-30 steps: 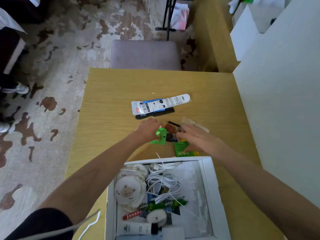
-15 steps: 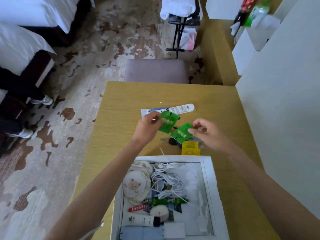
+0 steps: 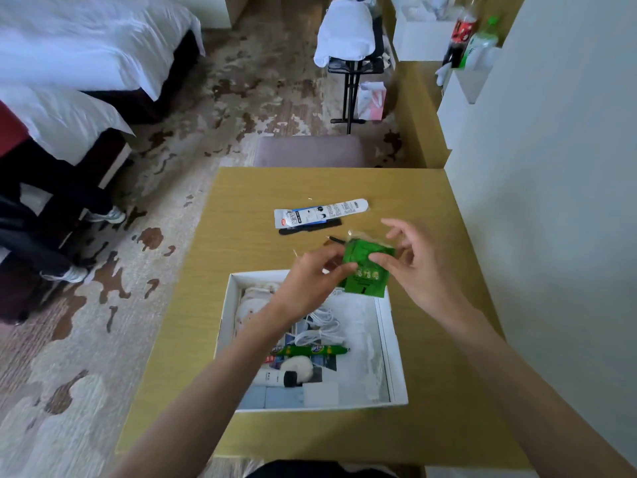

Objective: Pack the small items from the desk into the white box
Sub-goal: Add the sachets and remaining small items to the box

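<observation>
Two green packets (image 3: 366,270) now sit together between your hands, in the middle of the frame, just above the far rim of the white box (image 3: 396,343). Half a second ago you held one in each hand, apart, and a second ago both lay on the desk (image 3: 241,243). Your left hand (image 3: 310,281) pinches their left edge with thumb and fingertips. Your right hand (image 3: 425,270) pinches the right side between thumb and forefinger, its other fingers spread loose. By my reading, the pair is stacked and ready to drop in as one. Above centre, the white-and-blue pack (image 3: 320,212) and the black strip (image 3: 310,231) just beside it wait on the desk, so packing is not finished. Whatever lay under your hands is hidden now.
</observation>
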`<move>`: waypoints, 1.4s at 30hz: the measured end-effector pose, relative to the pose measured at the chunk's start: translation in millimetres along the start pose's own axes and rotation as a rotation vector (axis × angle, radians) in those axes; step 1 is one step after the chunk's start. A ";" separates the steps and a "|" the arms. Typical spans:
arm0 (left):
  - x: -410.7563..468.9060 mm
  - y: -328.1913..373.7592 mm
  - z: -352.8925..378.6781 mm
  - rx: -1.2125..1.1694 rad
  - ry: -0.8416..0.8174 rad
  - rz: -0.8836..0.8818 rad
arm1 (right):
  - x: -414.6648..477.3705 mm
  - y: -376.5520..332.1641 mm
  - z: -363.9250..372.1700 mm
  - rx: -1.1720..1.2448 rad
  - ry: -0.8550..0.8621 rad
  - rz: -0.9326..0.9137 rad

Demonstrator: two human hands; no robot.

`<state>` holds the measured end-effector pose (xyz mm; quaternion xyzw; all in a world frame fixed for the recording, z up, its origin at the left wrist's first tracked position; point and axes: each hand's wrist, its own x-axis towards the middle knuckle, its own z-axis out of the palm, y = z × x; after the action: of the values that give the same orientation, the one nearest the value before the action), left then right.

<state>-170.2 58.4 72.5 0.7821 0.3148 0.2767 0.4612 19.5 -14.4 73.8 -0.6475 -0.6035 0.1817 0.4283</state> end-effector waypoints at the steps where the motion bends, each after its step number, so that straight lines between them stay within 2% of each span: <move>1: -8.0 -1.4 8.4 0.006 -0.001 -0.024 | -7.3 1.9 -0.8 -0.017 -0.063 -0.023; 4: -31.3 -12.9 32.1 0.103 -0.074 -0.088 | -26.5 11.1 0.3 -0.071 -0.285 0.012; 7: -49.3 -33.0 45.2 0.385 -0.253 -0.112 | -44.4 24.6 5.2 -0.225 -0.426 0.061; 9: -57.5 -46.9 45.8 0.644 -0.348 -0.042 | -54.3 25.4 11.5 -0.328 -0.487 0.005; 11: -61.6 -53.5 40.8 0.782 -0.405 -0.007 | -61.2 22.3 21.3 -0.433 -0.519 -0.131; 14: -65.8 -55.0 32.5 0.849 -0.448 -0.005 | -69.0 18.5 41.6 -0.558 -0.596 -0.274; 18: -68.9 -53.1 26.1 0.837 -0.382 0.003 | -78.3 19.0 66.0 -0.710 -0.816 -0.207; 24: -63.8 -44.3 29.0 0.711 -0.229 -0.005 | -88.0 23.5 70.9 -1.130 -0.838 -0.444; 27: -55.1 -35.4 30.2 0.649 -0.159 0.008 | -82.3 26.7 59.0 -0.987 -0.742 -0.389; 30: -36.8 -26.0 24.1 0.563 -0.049 0.046 | -64.0 33.6 40.7 -0.626 -0.437 -0.305; 32: -16.7 -23.3 16.5 0.516 0.030 0.069 | -48.1 40.2 29.2 -0.400 -0.251 -0.187; 35: 21.1 -27.7 8.5 0.516 0.082 0.034 | -25.8 53.7 20.8 -0.183 -0.155 0.035; 37: 50.2 -38.6 6.3 0.527 0.023 -0.074 | -11.0 67.8 21.3 -0.125 -0.125 0.146; 39: 78.2 -55.2 7.2 0.577 -0.113 -0.192 | 4.8 81.8 25.8 -0.101 -0.148 0.252; 42: 110.4 -82.7 14.5 0.693 -0.310 -0.255 | 27.4 102.7 38.4 -0.104 -0.172 0.320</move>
<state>-107.7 164.1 8.1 0.8785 0.4105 -0.0265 0.2429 60.4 33.9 -19.7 -0.7387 -0.5357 0.2708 0.3066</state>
